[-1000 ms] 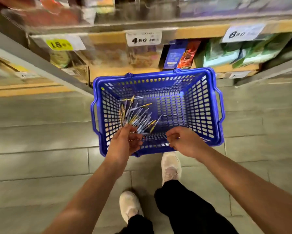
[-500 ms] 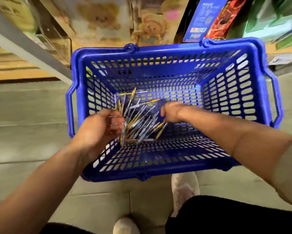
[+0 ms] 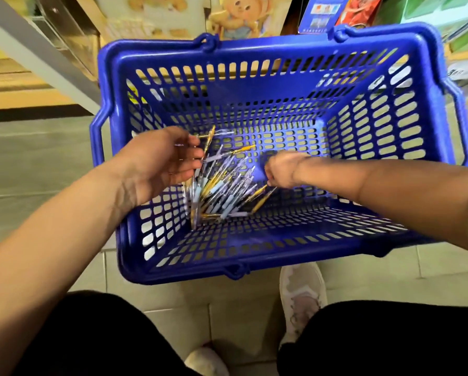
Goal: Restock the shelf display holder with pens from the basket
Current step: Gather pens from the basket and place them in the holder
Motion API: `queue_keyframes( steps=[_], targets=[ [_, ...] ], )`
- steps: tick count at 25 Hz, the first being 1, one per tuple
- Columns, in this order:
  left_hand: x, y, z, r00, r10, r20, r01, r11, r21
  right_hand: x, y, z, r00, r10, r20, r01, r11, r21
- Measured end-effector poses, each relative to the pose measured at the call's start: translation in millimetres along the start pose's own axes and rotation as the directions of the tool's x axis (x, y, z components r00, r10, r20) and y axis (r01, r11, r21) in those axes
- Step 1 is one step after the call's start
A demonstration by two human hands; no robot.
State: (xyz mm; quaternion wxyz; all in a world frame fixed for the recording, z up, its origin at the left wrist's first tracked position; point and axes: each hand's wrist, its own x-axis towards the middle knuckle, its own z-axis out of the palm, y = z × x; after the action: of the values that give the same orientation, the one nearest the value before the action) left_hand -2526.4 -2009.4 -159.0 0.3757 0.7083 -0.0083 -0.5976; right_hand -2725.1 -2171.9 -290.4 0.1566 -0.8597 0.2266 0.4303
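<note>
Setting: shop aisle, tiled floor (image 3: 37, 164). A shelf (image 3: 157, 20) of boxed goods stands beyond the fingers. The display holder cannot be identified in this view.

Item 1: basket (image 3: 254, 52), blue plastic, slotted walls and base, on the floor beyond the person's shoes (image 3: 300, 294). Both forearms reach down into it.

Hazards, judged:
- The slots are wide and the pens are thin. A pen knocked flat could poke through the base or wall and catch on the way up.
- The pile is a loose fan. If only part of it is lifted, the rest may slide out and scatter across the basket base.
- A handful gathered with its ends uneven would probably load badly into a holder.

Item 2: left hand (image 3: 157, 161), palm side visible, blurred. Its fingers (image 3: 193, 158) are curved round the upper ends of the leaning pens and appear to hold them.

Item 3: right hand (image 3: 281, 169), knuckles up. Its fingers are curled under and out of sight. Whether they pinch a pen cannot be told.

Item 4: pens (image 3: 222, 185), many, with pale blue, lilac and yellow barrels. They lie in the basket between the two sets of fingers. Their upper ends touch the left fingers, and their lower ends rest on the base below them. The outermost yellow pens lie just beside the right fingers, possibly touching.
</note>
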Motion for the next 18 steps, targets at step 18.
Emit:
queue_keyframes(
  steps=[18],
  targets=[
    [20.5,-17.5,21.5,0.973,0.204,0.108,-0.214,0.627,0.749,5.0,-23.2,-42.3,0.863,-0.487,-0.135,0.491,0.871,-0.002]
  ],
)
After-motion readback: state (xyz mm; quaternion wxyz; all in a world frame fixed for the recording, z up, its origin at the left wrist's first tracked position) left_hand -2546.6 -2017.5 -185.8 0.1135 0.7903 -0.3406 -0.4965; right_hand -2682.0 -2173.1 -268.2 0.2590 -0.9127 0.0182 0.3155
